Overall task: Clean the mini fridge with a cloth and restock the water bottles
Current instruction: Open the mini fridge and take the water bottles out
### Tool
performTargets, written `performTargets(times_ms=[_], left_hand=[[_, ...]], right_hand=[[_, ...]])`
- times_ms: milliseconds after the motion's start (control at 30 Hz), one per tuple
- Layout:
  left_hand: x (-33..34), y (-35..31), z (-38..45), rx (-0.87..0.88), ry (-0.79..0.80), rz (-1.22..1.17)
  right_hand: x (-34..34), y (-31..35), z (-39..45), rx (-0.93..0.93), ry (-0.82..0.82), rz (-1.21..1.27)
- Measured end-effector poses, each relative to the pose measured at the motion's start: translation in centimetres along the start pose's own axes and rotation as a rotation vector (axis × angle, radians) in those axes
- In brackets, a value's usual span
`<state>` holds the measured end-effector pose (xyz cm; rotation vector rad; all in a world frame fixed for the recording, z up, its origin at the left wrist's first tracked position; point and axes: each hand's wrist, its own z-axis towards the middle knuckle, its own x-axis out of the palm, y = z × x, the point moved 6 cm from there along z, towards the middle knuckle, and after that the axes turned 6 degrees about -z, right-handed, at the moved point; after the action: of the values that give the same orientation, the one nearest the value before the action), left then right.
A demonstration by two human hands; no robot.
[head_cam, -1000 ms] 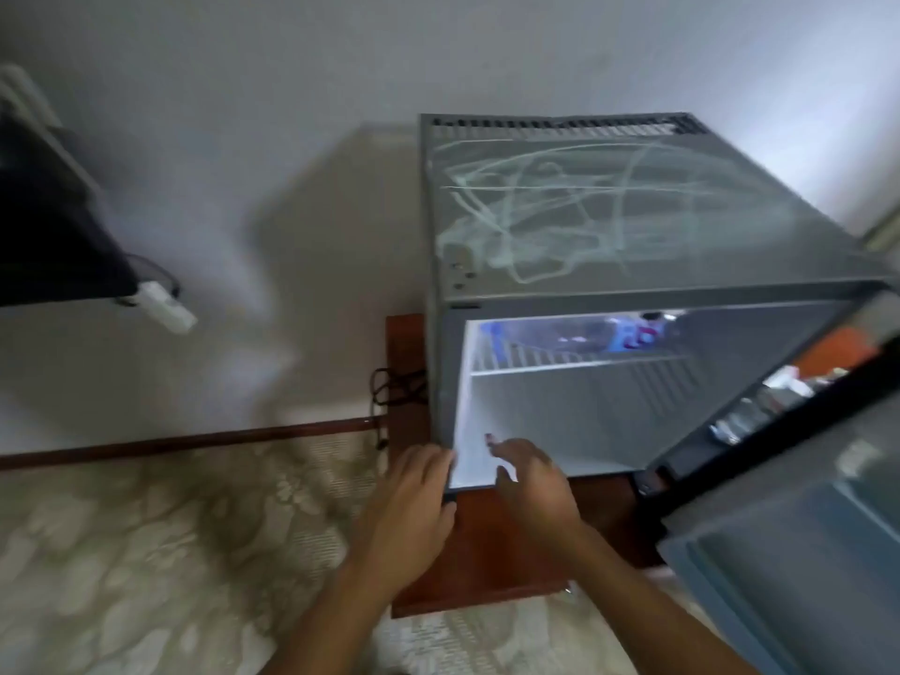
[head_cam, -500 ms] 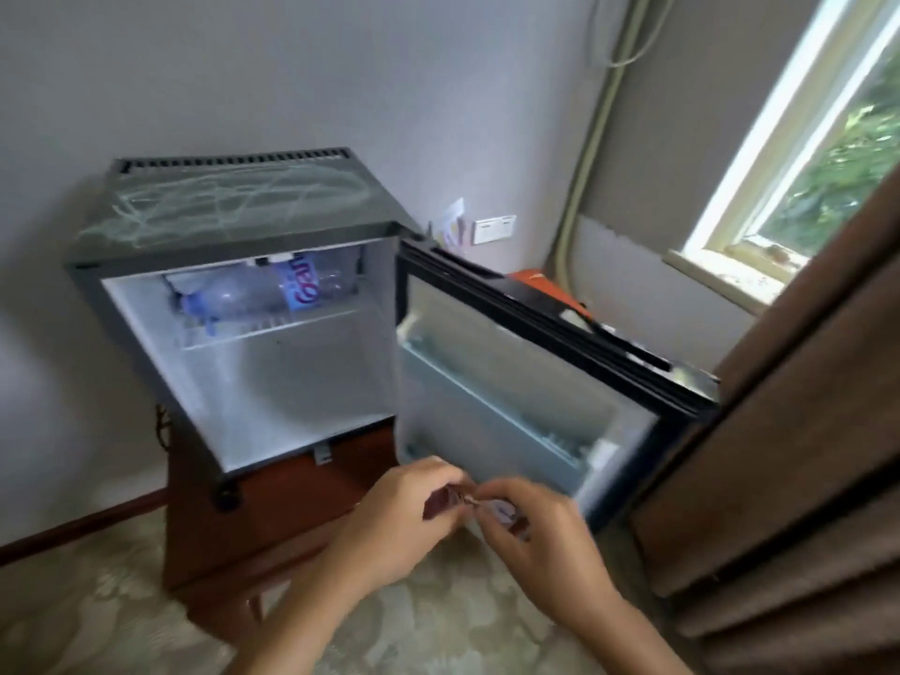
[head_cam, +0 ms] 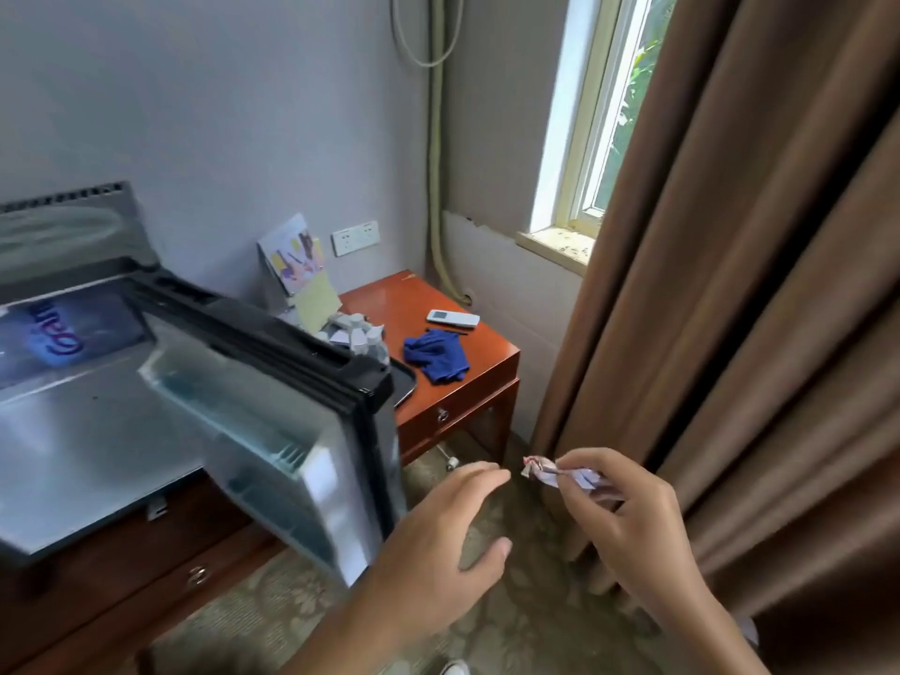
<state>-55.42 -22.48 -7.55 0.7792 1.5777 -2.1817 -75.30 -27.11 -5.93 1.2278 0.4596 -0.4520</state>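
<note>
Our right hand (head_cam: 628, 518) pinches a small crumpled wrapper (head_cam: 560, 472) between thumb and fingers. Our left hand (head_cam: 438, 548) is spread and loose, holding nothing. Just left of it hangs the open door (head_cam: 272, 411) of the mini fridge (head_cam: 87, 431), with a water bottle (head_cam: 58, 333) lying inside. The blue cloth (head_cam: 436, 355) lies on the red-brown side table (head_cam: 482, 377), near a white remote (head_cam: 453, 318).

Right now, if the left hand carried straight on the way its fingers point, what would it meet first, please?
The left hand is open, its fingers pointing up and right toward the crumpled wrapper pinched in the right hand. That wrapper looks like the first thing in line, with only a small gap, though depth is unclear from one view.
</note>
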Motion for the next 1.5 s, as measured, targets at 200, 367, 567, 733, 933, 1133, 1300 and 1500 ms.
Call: performTargets(times_ms=[200, 367, 567, 733, 933, 1133, 1300, 1500], left_hand=[[4.7, 4.5, 8.4, -0.096, -0.046, 0.237], [6.9, 11.3, 15.1, -0.208, -0.078, 0.359], [7.8, 17.4, 22.5, -0.374, -0.096, 0.419], [7.8, 21.4, 26.1, -0.553, -0.091, 0.473], [4.6, 26.5, 31.2, -0.737, -0.206, 0.561], [1.9, 29.2, 33.4, -0.876, -0.326, 0.603], [2.9, 29.8, 33.1, -1.004, -0.375, 0.568], [4.2, 27.6, 29.5, -1.086, -0.418, 0.531]], right_hand=[[2.2, -7.3, 10.3, -0.02, -0.018, -0.121], [8.6, -13.2, 21.4, -0.018, 0.096, -0.236], [14.8, -17.3, 34.1, -0.047, 0.235, -0.445], [19.8, -21.3, 40.3, -0.118, 0.381, -0.576], [25.6, -25.8, 48.8, -0.17, 0.481, -0.62], [31.5, -28.9, 54.7, -0.272, 0.617, -0.604], [34.8, -32.1, 55.6, -0.363, 0.766, -0.617], [33.9, -34.7, 53.9, -0.25, 0.823, -0.646]])
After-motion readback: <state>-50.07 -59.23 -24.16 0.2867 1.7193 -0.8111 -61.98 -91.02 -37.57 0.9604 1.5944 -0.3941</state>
